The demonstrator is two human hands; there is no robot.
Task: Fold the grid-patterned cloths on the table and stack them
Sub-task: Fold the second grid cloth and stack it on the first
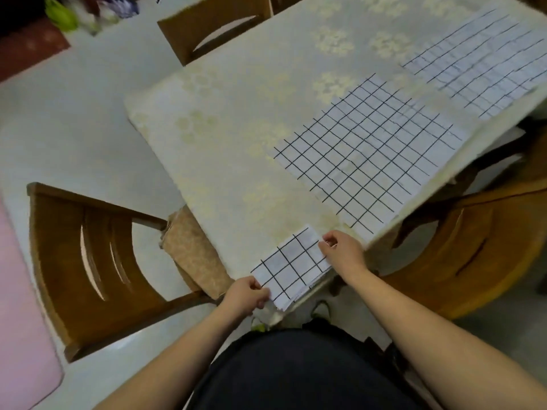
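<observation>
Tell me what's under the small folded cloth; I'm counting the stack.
The folded cloth shows several layered edges at its near corner, resting on the tablecloth. The layer count is covered.

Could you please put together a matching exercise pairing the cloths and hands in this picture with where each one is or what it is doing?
Things:
1. folded cloth
2. middle cloth
3. far cloth
4. left hand

Descriptions:
A. spread flat, farthest from the person
B. pinches the folded cloth's near corner
C. small bundle at the table's near corner
D. spread flat, mid-table along the right edge

Pairs: 1-C, 2-D, 3-A, 4-B
</observation>
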